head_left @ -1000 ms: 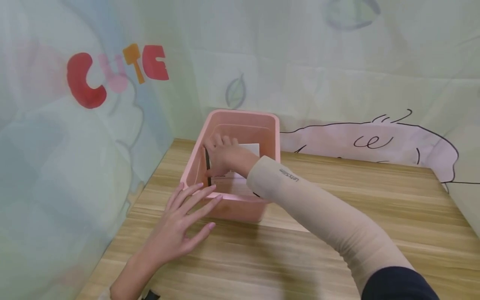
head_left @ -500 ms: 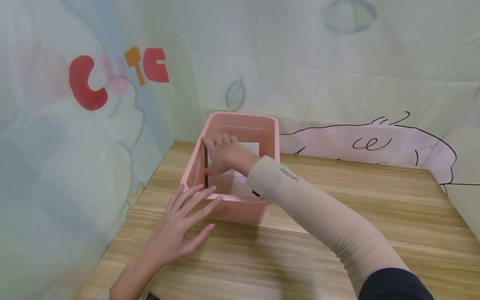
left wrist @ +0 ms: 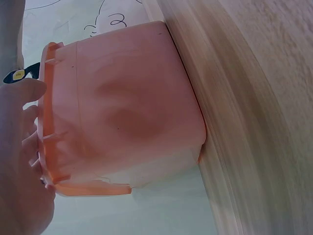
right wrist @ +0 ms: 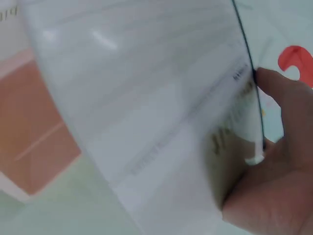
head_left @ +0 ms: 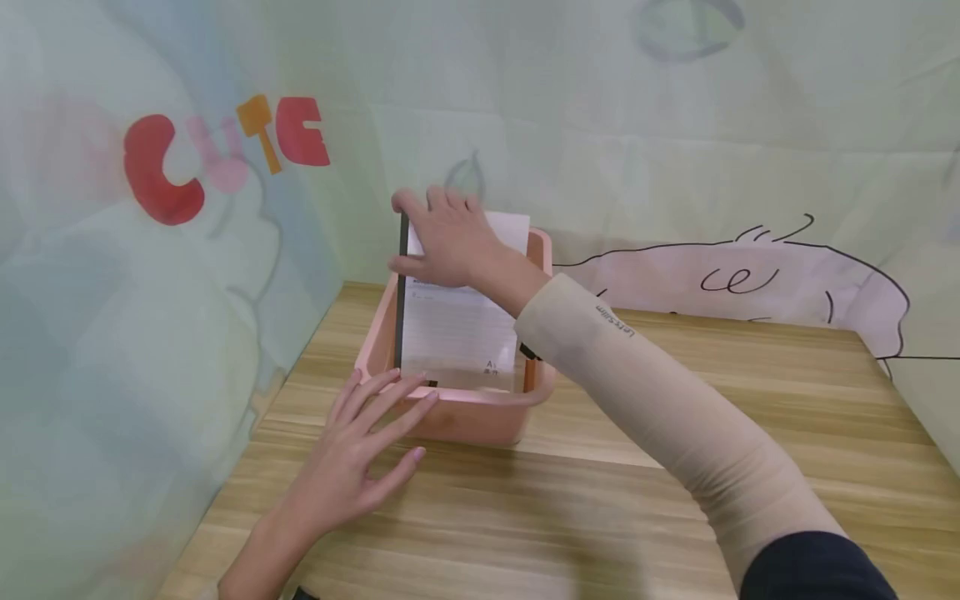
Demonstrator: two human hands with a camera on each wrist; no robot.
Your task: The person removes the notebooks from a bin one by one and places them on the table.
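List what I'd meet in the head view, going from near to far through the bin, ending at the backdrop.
Left hand, front rim of the pink bin, printed document, backdrop.

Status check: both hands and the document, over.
Right hand gripping dark-spined document, top end above pink bin. Left hand at bin's near rim, fingers spread. No obstruction visible above.

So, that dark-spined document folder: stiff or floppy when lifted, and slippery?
The document folder is probably stiffest along its dark spine, which runs straight down one edge. Elsewhere, likely floppy: it looks thin. Perhaps slippery: glints show on its face in the right wrist view.
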